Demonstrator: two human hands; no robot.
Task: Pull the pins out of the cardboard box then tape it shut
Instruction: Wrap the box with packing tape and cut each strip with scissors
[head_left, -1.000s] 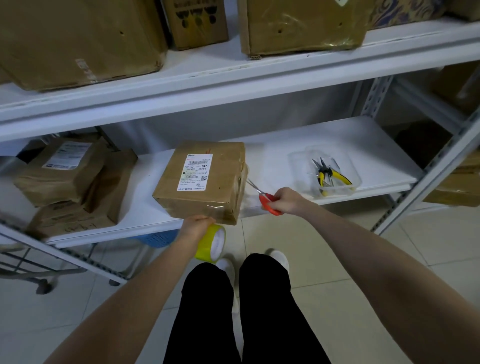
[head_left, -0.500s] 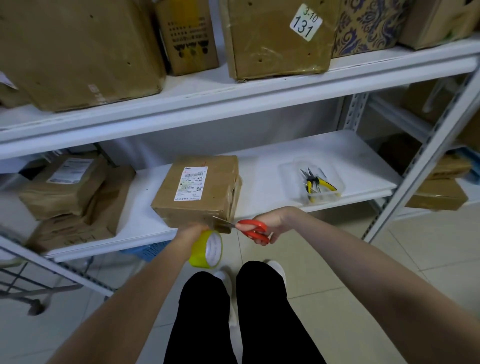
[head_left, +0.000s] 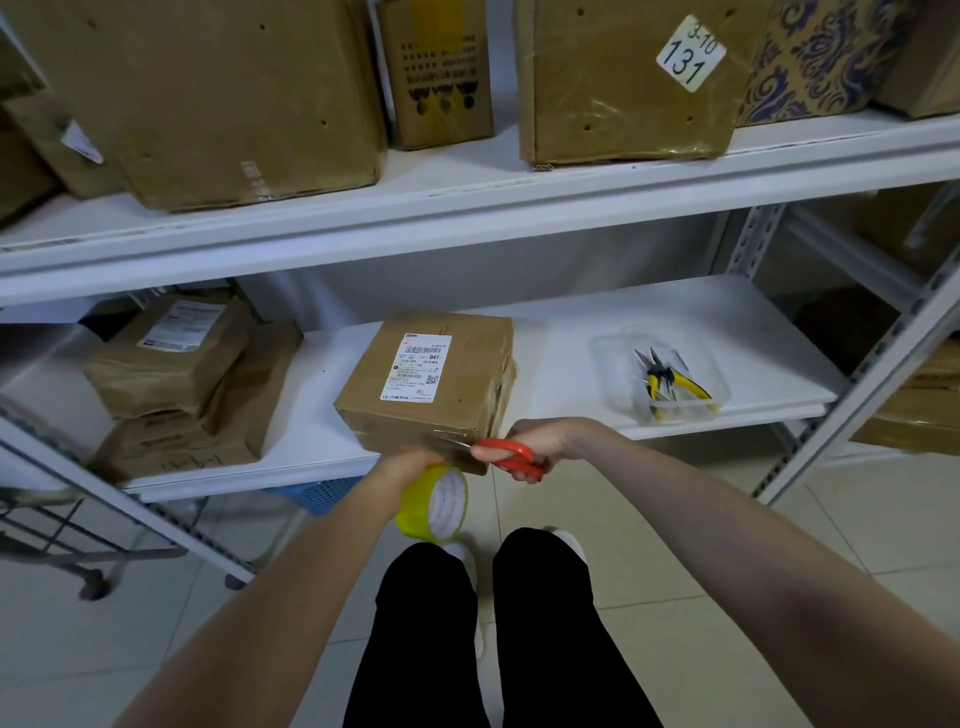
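Observation:
A brown cardboard box (head_left: 431, 379) with a white shipping label lies on the lower white shelf (head_left: 597, 332), its front face wrapped in clear tape. My left hand (head_left: 405, 462) grips a yellow tape roll (head_left: 434, 506) just below the box's front edge. My right hand (head_left: 545, 439) holds red-handled scissors (head_left: 511, 457), whose blades point left toward the tape strip between the roll and the box. The blade tips are partly hidden by my left hand.
A clear plastic tray (head_left: 613, 353) holding yellow-handled pliers (head_left: 670, 384) sits right on the same shelf. Brown parcels (head_left: 171, 364) are stacked at the left. Large boxes (head_left: 218, 93) fill the upper shelf. A blue basket (head_left: 317, 493) shows under the shelf.
My right hand brought the scissors from the box's right side down to its front edge, blades now pointing left at the tape. My left hand stayed at the roll.

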